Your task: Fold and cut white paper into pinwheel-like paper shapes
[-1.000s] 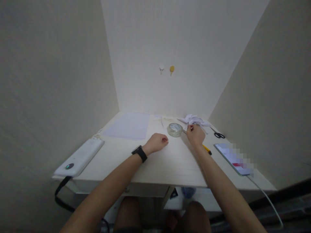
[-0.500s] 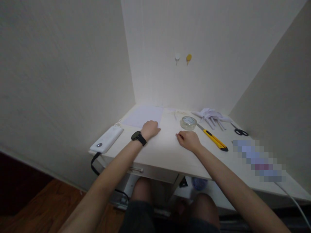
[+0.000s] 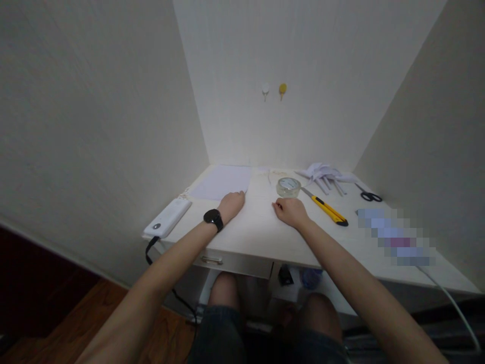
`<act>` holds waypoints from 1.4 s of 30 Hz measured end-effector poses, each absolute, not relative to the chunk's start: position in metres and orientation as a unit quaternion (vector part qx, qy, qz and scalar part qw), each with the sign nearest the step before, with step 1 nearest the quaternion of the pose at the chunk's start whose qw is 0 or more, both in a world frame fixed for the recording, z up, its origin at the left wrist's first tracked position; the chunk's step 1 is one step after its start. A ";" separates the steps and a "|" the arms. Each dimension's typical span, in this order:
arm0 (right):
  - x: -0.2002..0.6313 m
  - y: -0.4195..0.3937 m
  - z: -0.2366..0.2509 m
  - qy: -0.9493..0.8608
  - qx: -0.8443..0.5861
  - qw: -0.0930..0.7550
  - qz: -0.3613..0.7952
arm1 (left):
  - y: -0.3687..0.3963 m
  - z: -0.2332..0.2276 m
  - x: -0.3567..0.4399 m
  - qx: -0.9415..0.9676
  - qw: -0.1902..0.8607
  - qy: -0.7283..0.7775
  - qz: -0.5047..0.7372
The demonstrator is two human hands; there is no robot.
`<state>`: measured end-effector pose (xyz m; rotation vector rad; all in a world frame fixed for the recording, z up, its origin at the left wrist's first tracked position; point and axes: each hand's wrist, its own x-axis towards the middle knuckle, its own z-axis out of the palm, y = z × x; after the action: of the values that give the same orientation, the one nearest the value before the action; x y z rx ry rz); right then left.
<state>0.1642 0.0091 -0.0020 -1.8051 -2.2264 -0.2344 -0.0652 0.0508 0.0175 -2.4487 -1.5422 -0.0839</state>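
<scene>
Left hand point(image 3: 232, 203) rested palm down on the table point(image 3: 261, 235), fingers loosely spread, fingertips touching the near right corner of the sheet of white paper point(image 3: 223, 182). Black watch point(image 3: 213, 218) worn on that wrist. Right hand point(image 3: 290, 211) lay on the bare tabletop with fingers curled under, holding nothing visible; whether anything small was pinched could not be told. Paper lay flat at the far left of the table, close to the left wall and the back wall. Judged as handling: very light, thin, limp once lifted, easily creased, and prone to sliding on the smooth tabletop. Best taken at the near right corner or near edge, by pressing down and drawing toward the body, or by lifting the corner between thumb and forefinger; support with both hands advisable to avoid folding. Roll of clear tape point(image 3: 288, 186) stood just beyond the right hand, not touching it. Yellow utility knife point(image 3: 326, 209) lay to the right of the tape, angled toward the near right. Pile of folded white paper pieces point(image 3: 325, 174) sat near the back wall, with black scissors point(image 3: 369, 194) further right. White power bank point(image 3: 167, 218) lay at the left table edge, near the left wrist.
</scene>
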 end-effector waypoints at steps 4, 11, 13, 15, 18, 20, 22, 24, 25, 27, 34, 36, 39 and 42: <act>0.163 0.007 -0.002 -0.767 -0.623 0.129 -0.081 | 0.046 0.020 -0.064 -0.842 0.135 -0.523 -0.019; 0.162 0.002 -0.003 -0.755 -0.639 0.121 -0.087 | 0.052 0.028 -0.081 -0.869 0.123 -0.479 0.013; 0.163 0.001 -0.004 -0.754 -0.638 0.123 -0.093 | 0.052 0.029 -0.085 -0.865 0.126 -0.485 0.010; 0.162 0.001 -0.005 -0.753 -0.639 0.123 -0.100 | 0.052 0.030 -0.088 -0.861 0.129 -0.492 0.009; 0.161 0.000 -0.007 -0.750 -0.643 0.116 -0.103 | 0.051 0.029 -0.088 -0.854 0.131 -0.504 0.009; 0.160 -0.001 -0.007 -0.746 -0.648 0.113 -0.105 | 0.052 0.028 -0.087 -0.848 0.134 -0.513 0.008; 0.160 -0.004 -0.006 -0.742 -0.652 0.111 -0.109 | 0.053 0.027 -0.086 -0.843 0.136 -0.521 0.008; 0.159 -0.006 -0.006 -0.739 -0.655 0.111 -0.108 | 0.053 0.026 -0.085 -0.838 0.137 -0.528 0.006; 0.159 -0.008 -0.006 -0.738 -0.657 0.111 -0.106 | 0.053 0.026 -0.084 -0.836 0.139 -0.530 0.004; 0.158 -0.010 -0.006 -0.734 -0.662 0.112 -0.101 | 0.052 0.025 -0.084 -0.833 0.143 -0.534 -0.003; 0.154 -0.019 -0.006 -0.719 -0.679 0.110 -0.101 | 0.050 0.022 -0.092 -0.822 0.158 -0.546 -0.037; 0.153 -0.022 -0.006 -0.716 -0.681 0.109 -0.104 | 0.050 0.021 -0.095 -0.818 0.160 -0.551 -0.044; 0.152 -0.023 -0.006 -0.712 -0.684 0.114 -0.112 | 0.051 0.019 -0.099 -0.810 0.162 -0.560 -0.055; 0.152 -0.023 -0.006 -0.705 -0.690 0.118 -0.117 | 0.053 0.018 -0.100 -0.809 0.157 -0.563 -0.067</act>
<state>0.1518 -0.0230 -0.0065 -2.0175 -2.0619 -0.3414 -0.1001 0.0528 0.0183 -2.3140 -1.6096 -0.1926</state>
